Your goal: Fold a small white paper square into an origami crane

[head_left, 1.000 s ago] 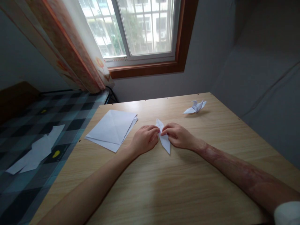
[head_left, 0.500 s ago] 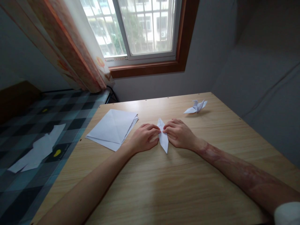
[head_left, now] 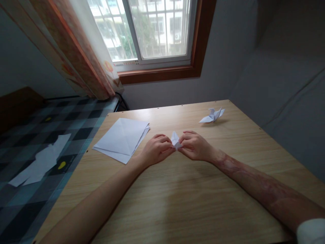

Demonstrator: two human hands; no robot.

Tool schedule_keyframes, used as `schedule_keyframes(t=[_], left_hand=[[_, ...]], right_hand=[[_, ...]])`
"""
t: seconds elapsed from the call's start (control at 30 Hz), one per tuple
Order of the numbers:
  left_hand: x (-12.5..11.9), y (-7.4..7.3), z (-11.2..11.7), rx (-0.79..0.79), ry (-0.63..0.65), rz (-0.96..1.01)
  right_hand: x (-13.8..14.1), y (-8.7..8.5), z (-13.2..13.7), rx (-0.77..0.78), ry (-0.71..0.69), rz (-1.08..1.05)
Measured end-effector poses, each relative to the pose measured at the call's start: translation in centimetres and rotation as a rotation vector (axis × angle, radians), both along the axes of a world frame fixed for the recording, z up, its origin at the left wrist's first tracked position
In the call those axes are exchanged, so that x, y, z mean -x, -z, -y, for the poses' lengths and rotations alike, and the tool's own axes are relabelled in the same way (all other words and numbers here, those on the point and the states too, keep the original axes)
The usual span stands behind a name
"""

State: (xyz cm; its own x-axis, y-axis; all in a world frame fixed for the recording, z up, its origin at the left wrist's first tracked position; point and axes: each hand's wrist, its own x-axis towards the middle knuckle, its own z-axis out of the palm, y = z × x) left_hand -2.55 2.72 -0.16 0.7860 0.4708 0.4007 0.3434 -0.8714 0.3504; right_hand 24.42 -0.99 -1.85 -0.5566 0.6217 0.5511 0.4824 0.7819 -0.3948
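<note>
A small piece of folded white paper (head_left: 175,139) is held between my two hands above the middle of the table, its pointed tip facing the window. My left hand (head_left: 157,148) pinches its lower left edge between thumb and fingers. On the other side, my right hand (head_left: 194,145) pinches the lower right edge. The fingertips of both hands nearly meet at the paper's near end and partly cover it. Farther back on the right stands a folded white paper crane (head_left: 212,116). Left of my left hand lies a stack of white paper sheets (head_left: 122,137) with crease lines.
The wooden table (head_left: 162,203) ends at a wall on the right and below a window (head_left: 162,30) at the back. A bed with a checked cover (head_left: 22,152) adjoins on the left, with white paper scraps (head_left: 44,162) on it. An orange curtain (head_left: 83,51) hangs beside the window.
The long, two-pointed folded paper now looks shorter: the point that faced me no longer shows, and it appears folded up. My fingertips have shifted slightly toward me, to its near end.
</note>
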Motion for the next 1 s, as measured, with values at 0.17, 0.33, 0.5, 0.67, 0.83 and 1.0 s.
schedule_keyframes(t=[0.17, 0.33, 0.5, 0.67, 0.83, 1.0], left_hand=[[-0.4, 0.1, 0.0, 0.177, -0.044, 0.076], [-0.5, 0.0, 0.3, 0.348, -0.082, 0.148], [-0.6, 0.0, 0.2, 0.394, -0.086, 0.174], [-0.8, 0.1, 0.3, 0.4, -0.112, 0.2], [-1.2, 0.3, 0.6, 0.411, -0.171, 0.207], [-1.5, 0.5, 1.0, 0.386, -0.216, 0.214]], right_hand=[[0.5, -0.1, -0.3, 0.142, 0.037, -0.111], [0.6, -0.1, -0.4, 0.213, 0.043, -0.132], [0.4, 0.2, -0.7, 0.214, 0.055, -0.107], [0.6, 0.5, -0.7, 0.213, 0.083, -0.111], [0.6, 0.7, -0.8, 0.23, 0.114, -0.122], [0.6, 0.9, -0.9, 0.236, 0.122, -0.135]])
